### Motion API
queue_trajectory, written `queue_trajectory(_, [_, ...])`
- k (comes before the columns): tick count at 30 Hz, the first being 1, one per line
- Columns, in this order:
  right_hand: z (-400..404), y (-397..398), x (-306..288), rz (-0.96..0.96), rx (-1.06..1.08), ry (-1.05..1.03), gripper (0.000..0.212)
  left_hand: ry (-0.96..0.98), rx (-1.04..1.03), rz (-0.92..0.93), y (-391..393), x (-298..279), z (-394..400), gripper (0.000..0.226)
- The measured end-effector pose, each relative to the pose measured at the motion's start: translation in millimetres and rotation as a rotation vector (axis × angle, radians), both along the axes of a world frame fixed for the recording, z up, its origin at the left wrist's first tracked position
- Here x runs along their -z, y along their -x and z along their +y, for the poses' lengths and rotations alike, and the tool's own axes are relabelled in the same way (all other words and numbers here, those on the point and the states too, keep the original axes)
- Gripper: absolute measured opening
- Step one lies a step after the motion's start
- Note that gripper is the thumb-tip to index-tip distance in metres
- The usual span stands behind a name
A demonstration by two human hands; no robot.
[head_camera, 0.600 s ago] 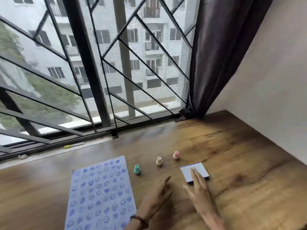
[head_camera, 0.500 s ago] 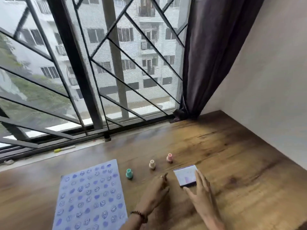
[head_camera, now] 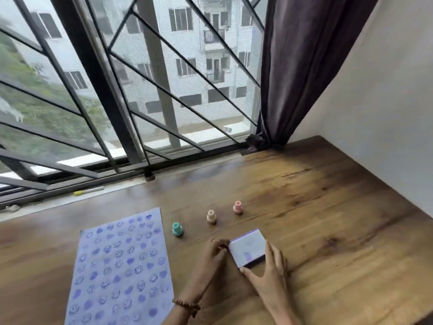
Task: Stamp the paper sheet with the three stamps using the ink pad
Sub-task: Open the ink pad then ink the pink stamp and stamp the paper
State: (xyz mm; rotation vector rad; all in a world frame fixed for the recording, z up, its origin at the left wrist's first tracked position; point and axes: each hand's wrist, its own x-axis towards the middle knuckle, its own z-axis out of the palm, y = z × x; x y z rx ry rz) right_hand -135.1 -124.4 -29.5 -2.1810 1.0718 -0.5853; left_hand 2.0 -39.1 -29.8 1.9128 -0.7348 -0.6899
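A: State the layout, largest item first.

B: The wooden desk (head_camera: 316, 207) carries everything. The paper sheet (head_camera: 119, 266) lies flat at its left, filled edge to edge with rows of purple smiley and heart prints. To its right the three stamps stand upright and apart in a diagonal row: teal stamp (head_camera: 177, 228), cream stamp (head_camera: 211, 216), pink stamp (head_camera: 237, 207). None is held.

A: And the ink pad?

B: The ink pad (head_camera: 247, 250) sits nearest the person, just right of the sheet. Half a second ago it lay flat with only the right hand resting on its white top. Now its near edge is raised, the dark base shows beneath, and both hands are on it.

A: Hand states?

B: The left hand (head_camera: 214, 253) pinches the left corner with fingertips pressed together. The right hand (head_camera: 269, 270) is spread, thumb under the near edge, fingers along the right side.

A: Meaning for the task?

B: Judged from the full sheet and the parked stamps, stamping looks complete. The pad is probably being closed or picked up; which one cannot be told.
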Motion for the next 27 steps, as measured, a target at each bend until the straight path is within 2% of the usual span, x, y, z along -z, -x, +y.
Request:
queue_trajectory(6, [57,-11,2,0.081,-0.049,0.089,0.108,-0.02,-0.176,0.089,11,-6,60,0.03])
queue_trajectory(14, [73,-11,-7,0.097,-0.076,0.167,0.098,-0.002,-0.261,0.058,17,-14,79,0.032])
queue_trajectory(17, [69,-8,-11,0.045,-0.079,0.063,0.088,0.01,-0.274,0.055,15,-13,78,0.029])
queue_trajectory(19, [64,-5,-20,-0.017,-0.064,-0.078,0.076,0.017,-0.285,0.052,16,-12,78,0.029])
queue_trajectory(22, [49,1,-38,-0.082,-0.075,-0.344,0.047,0.022,-0.294,0.046,16,-12,77,0.028])
queue_trajectory(24, [36,6,-47,-0.095,-0.105,-0.429,0.027,0.015,-0.298,0.029,16,-12,76,0.032])
queue_trajectory(27, [19,11,-47,-0.154,-0.081,-0.458,0.028,0.019,-0.303,0.009,17,-11,76,0.036])
